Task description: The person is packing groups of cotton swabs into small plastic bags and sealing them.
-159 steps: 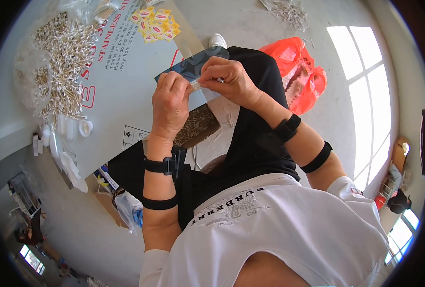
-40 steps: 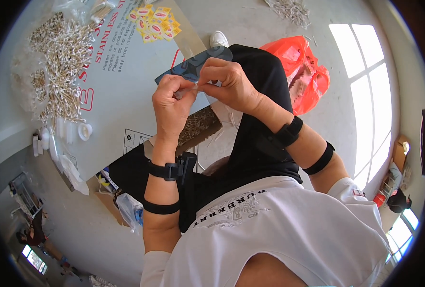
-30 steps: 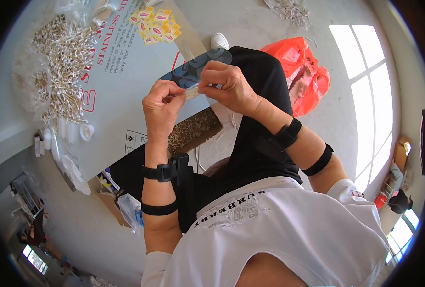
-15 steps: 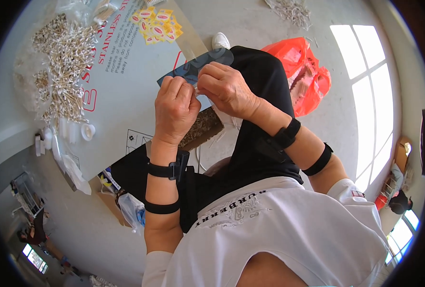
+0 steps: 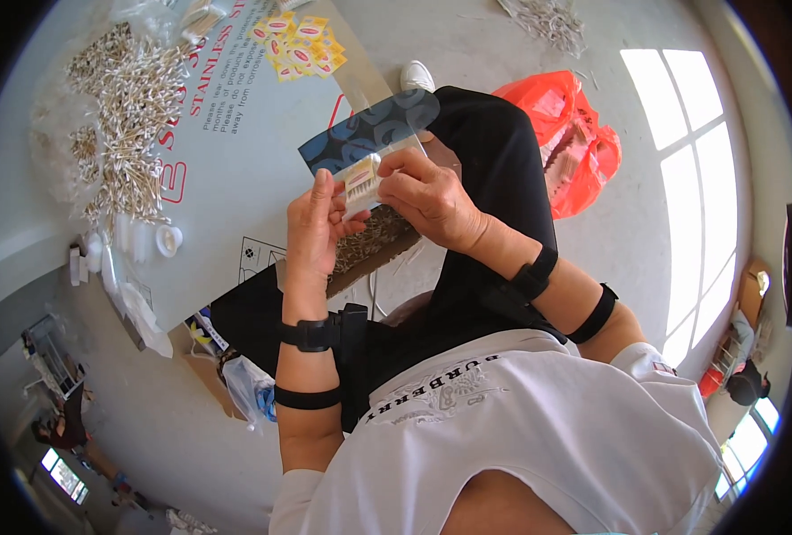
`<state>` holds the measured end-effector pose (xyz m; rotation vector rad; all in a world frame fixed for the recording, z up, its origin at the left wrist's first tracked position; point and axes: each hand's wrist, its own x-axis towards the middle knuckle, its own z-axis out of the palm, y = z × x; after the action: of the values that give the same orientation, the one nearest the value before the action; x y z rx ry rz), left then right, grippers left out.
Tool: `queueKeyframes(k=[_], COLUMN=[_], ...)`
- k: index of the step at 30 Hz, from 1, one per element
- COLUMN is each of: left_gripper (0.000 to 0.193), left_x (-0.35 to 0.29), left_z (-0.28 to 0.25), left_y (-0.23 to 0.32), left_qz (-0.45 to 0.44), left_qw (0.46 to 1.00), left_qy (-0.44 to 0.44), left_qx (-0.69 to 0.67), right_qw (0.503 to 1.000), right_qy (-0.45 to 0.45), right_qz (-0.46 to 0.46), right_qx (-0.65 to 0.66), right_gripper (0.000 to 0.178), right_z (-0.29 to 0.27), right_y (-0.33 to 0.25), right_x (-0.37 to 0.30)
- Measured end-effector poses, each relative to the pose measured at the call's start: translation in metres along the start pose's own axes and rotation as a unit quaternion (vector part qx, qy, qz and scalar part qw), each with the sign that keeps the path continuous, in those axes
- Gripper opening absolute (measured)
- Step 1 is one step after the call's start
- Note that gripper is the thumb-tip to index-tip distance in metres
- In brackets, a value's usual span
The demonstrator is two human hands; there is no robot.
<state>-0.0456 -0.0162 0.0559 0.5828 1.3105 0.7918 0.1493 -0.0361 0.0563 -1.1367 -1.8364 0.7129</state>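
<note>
The packet lies between the two hands, touching both, its long axis running roughly away from the body. The right hand pinches its right edge; the left hand has its thumb raised clear and fingers against the packet's lower left. Below the hands, an open box holds thin sticks. Beyond them, labels lie on the tabletop; farther left, a clear bag with heaped swabs; well right, a red bag holding pink pieces.
</note>
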Motion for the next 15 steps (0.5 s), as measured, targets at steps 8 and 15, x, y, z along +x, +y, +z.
queueKeyframes(k=[8, 15], left_gripper=[0.022, 0.029], left_x=[-0.002, -0.012], left_z=[0.018, 0.019], left_y=[-0.016, -0.016], left_qz=[0.078, 0.248], left_qw=[0.993, 0.959], left_qy=[-0.065, -0.038], left_qx=[-0.052, 0.135], right_qw=[0.971, 0.953], right_qy=[-0.028, -0.069], right_qz=[0.162, 0.21], right_qx=[0.172, 0.209], right_gripper=[0.024, 0.036], right_z=[-0.021, -0.035], right_y=[0.003, 0.007], right_x=[-0.011, 0.017])
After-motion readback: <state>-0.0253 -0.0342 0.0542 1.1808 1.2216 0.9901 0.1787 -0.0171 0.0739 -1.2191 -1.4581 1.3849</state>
